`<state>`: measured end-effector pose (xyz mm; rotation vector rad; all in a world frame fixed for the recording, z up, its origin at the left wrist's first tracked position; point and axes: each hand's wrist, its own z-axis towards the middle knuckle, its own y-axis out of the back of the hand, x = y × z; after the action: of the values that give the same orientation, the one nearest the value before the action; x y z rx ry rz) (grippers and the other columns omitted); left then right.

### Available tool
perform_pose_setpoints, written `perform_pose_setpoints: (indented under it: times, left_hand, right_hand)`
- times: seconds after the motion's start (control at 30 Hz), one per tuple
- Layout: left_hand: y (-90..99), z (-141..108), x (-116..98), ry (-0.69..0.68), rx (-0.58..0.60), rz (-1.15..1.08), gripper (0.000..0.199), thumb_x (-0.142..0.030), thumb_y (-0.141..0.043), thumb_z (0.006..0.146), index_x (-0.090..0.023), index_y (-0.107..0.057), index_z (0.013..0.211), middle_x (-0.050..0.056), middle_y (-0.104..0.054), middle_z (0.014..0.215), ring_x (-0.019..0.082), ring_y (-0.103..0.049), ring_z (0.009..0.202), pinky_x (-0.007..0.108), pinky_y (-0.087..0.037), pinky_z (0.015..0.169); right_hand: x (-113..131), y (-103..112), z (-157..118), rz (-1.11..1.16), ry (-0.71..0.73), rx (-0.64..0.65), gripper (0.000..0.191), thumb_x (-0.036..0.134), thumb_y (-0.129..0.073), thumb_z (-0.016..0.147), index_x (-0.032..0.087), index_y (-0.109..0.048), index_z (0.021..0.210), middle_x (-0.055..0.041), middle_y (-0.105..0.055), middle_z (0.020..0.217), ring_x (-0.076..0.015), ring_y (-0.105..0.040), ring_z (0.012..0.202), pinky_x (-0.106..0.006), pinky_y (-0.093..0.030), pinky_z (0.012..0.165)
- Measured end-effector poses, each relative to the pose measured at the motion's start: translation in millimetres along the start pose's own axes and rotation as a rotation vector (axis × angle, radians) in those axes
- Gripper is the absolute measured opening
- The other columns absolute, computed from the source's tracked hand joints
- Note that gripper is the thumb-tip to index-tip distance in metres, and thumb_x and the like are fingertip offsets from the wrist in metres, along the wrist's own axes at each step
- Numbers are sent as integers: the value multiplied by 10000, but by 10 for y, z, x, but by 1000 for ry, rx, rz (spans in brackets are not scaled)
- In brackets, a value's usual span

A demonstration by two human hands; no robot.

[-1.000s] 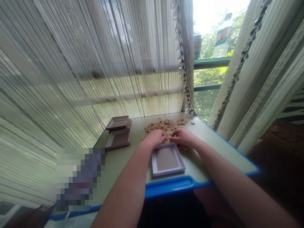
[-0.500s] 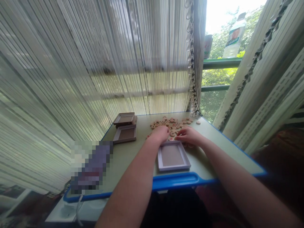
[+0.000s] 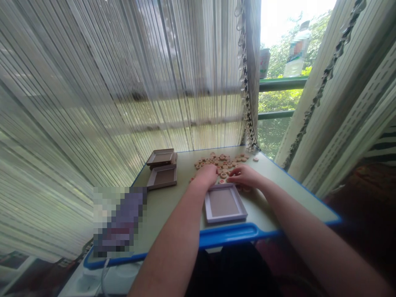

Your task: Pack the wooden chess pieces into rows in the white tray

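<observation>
Tan discs (image 3: 223,175): scattered, centre frame.
Left hand (image 3: 209,172): fingers hidden; cannot tell.
Right hand (image 3: 245,175): fingers bent, hold unclear.
Hand gap: wider than a second ago, baring discs.

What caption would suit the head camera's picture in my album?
Left hand and right hand among small round pieces beyond a shallow pale tray on a blue-edged table.

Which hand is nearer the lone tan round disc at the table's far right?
Right. The right hand is short of the lone disc, slightly left; the left hand is farther left.
</observation>
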<state>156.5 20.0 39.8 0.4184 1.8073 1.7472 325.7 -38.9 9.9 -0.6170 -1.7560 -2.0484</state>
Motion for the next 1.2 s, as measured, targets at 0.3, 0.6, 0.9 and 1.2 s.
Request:
perform_pose_setpoints:
  times: [0.3, 0.6, 0.9, 1.2]
  left_hand:
    - [-12, 26, -18, 10, -2, 2, 236, -193, -496, 768, -225, -680, 913, 55, -671, 990, 182, -600, 908, 251, -452, 785]
    - [-16, 21, -29, 14, 9, 6, 243, -190, -508, 765, -230, -678, 933, 68, -665, 1006, 182, -596, 924, 254, -446, 800]
    - [-19, 1, -38, -4, 2, 13, 242, -184, -500, 757, -236, -670, 921, 60, -664, 1017, 204, -601, 922, 286, -455, 790]
    - [-37, 3, -28, -6, 1, 30, 257, -182, -507, 751, -250, -675, 933, 52, -663, 1030, 196, -603, 930, 275, -460, 797]
  right_hand:
    - [22, 4, 5, -54, 3, -9, 332, 478, -648, 641, 192, -728, 789, -43, -660, 766, -171, -575, 695, -244, -421, 594]
    - [6, -12, 17, -104, 41, -65, 340, 499, -652, 638, 208, -723, 800, -58, -631, 823, -223, -536, 871, -288, -415, 736]
    - [33, -21, 1, -69, 55, -66, 312, 469, -665, 634, 199, -699, 787, -48, -624, 825, -215, -524, 876, -285, -409, 747]
    - [11, -67, 7, -62, 190, -155, 73, 214, -638, 658, 190, -626, 726, -13, -621, 776, -163, -521, 771, -254, -404, 691]
